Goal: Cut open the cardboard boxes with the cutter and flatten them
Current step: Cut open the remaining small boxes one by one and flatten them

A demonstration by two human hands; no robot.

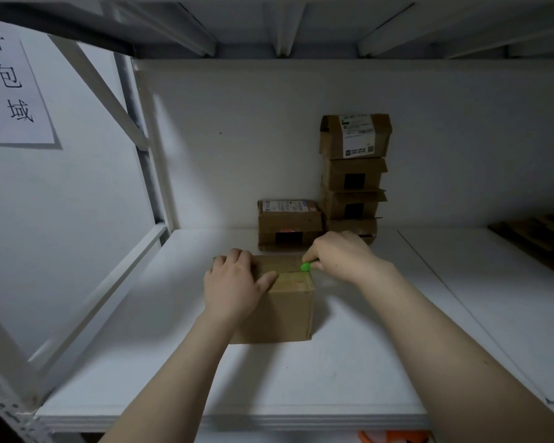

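On a white shelf [333,372], a stack of boxes [354,174] is being kept against the back wall, with a labelled box [288,225] just beside it. Nearer, a cardboard box [288,311] is being pressed from above by the left hand [234,282], its fingers spread flat. A green cutter [306,267] is being pinched by the right hand [339,257] at this box's top right edge.
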